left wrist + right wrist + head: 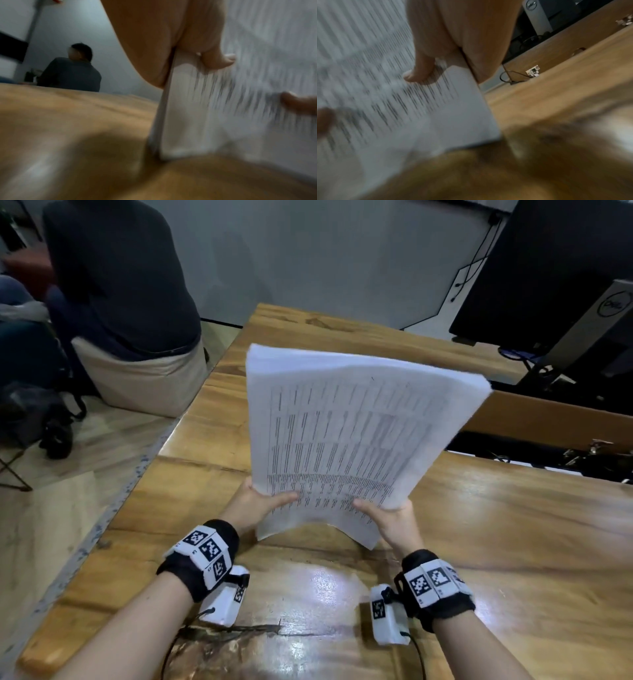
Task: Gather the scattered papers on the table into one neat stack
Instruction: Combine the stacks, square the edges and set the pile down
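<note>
Wooden table [479, 525], glossy and grained, fills the lower frame; grey wall behind. Your left hand [255, 501] and right hand [390, 520] both clamp the stack of papers [349, 433] at its near edge, thumbs pressed on the printed face and the other fingers hidden behind. You hold the stack raised and tilted, far edge highest, near corners drooping close to the tabletop; whether they touch it cannot be told. The sheets lie nearly flush at the far edge. The top sheet carries dense rows of printed text, too blurred to read in any view. Both your wrists wear black bands [202, 556] with square black-and-white coded tags. A monitor [548, 268] stands at the far right; its grey stand [597, 320] bears the Dell logo. A seated person in a dark top [116, 275] is beyond the table's left edge.
</note>
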